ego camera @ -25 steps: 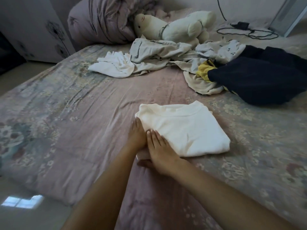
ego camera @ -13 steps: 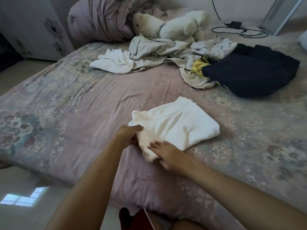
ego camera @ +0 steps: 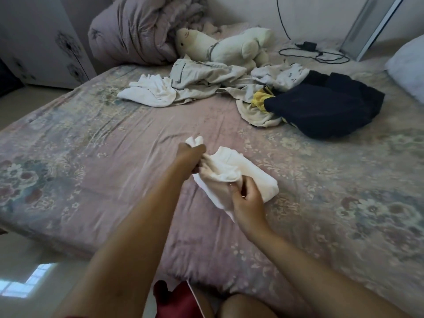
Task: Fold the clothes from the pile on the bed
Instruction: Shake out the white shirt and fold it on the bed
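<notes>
A folded white garment (ego camera: 250, 173) is lifted off the bed (ego camera: 91, 143) near its front edge, bunched between both hands. My left hand (ego camera: 191, 154) grips its left end, and a tuft of white cloth sticks out above the fist. My right hand (ego camera: 249, 204) pinches the near edge from below. The pile of unfolded clothes (ego camera: 206, 81) lies at the back of the bed: a white piece (ego camera: 149, 91), grey and beige pieces, a yellow one (ego camera: 260, 98) and a dark navy garment (ego camera: 325, 106).
A rolled mauve duvet (ego camera: 137, 31) and a white plush toy (ego camera: 224, 47) lie behind the pile. A black charger cable (ego camera: 314, 52) sits at the back right, beside a white pillow (ego camera: 408, 65). A white wardrobe (ego camera: 39, 42) stands left of the bed.
The folded garment lay flat under both hands. Both hands have taken hold of it and raised it off the sheet, so it now sags and bunches. The view has pulled back.
</notes>
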`<control>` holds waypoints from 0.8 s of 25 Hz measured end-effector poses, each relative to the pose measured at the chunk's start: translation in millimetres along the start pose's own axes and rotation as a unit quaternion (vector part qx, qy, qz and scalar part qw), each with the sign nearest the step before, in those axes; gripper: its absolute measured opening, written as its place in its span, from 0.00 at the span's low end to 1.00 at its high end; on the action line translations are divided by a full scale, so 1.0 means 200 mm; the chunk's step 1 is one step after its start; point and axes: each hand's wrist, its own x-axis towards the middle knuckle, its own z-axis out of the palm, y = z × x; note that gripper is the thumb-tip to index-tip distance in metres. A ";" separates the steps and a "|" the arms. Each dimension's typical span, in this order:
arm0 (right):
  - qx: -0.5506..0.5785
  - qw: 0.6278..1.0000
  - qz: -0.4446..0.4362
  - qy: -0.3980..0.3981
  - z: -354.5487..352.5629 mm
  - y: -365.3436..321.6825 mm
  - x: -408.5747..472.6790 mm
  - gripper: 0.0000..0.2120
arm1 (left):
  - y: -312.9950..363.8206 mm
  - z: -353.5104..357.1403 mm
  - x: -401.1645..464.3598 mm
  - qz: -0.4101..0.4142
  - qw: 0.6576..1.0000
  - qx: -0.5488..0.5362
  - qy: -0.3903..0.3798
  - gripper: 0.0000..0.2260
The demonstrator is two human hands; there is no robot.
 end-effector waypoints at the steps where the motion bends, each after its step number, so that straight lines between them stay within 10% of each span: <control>1: 0.005 0.999 0.015 0.037 -0.06 0.01 0.05 0.04 | 0.05 0.11 0.03 0.016 1.000 0.005 0.001 0.15; 8: -0.227 0.954 0.177 0.083 -0.42 0.25 0.26 0.18 | -0.01 0.50 0.12 0.135 0.980 0.107 -0.103 0.21; 10: -0.388 0.918 0.031 0.077 -0.43 0.25 0.28 0.22 | -0.10 0.41 0.16 0.224 0.942 0.240 -0.073 0.22; 13: -0.513 0.828 -0.219 -0.053 -0.35 0.28 0.36 0.26 | -0.23 0.38 0.19 0.251 0.798 0.535 -0.117 0.22; 16: -0.593 0.773 -0.111 -0.198 -0.34 0.33 0.43 0.34 | -0.33 0.46 0.22 0.292 0.723 0.613 -0.127 0.26; 20: -0.614 0.759 -0.015 -0.216 -0.40 0.45 0.45 0.38 | -0.44 0.50 0.31 0.317 0.730 0.598 -0.091 0.33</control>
